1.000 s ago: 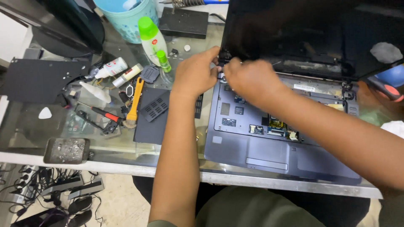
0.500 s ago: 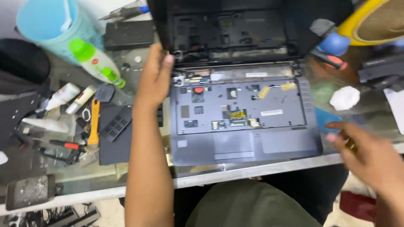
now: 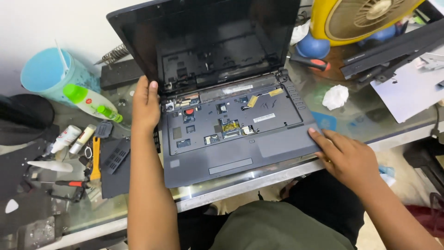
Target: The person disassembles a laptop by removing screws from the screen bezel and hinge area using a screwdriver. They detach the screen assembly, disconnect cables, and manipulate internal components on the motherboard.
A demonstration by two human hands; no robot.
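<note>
cup: light blue (image 3: 44, 74), far left on the bench (image 3: 370, 122), stick inside
bottle: white, green cap (image 3: 91, 103), lying just beside the cup
tubes: two small white ones (image 3: 74, 138), left side
yellow tool: (image 3: 95, 157) beside a dark vented cover (image 3: 115, 155)
screwdriver: red-black handle (image 3: 310, 62), near yellow fan (image 3: 360, 18)
tissue: crumpled white (image 3: 335, 97), right of centre
paper: white sheet (image 3: 409, 90), far right

- Your laptop (image 3: 231, 115) lies open on the tabletop (image 3: 360, 120), dark grey, keyboard removed, inner boards bare.
- Its black screen (image 3: 208, 41) stands tilted back.
</note>
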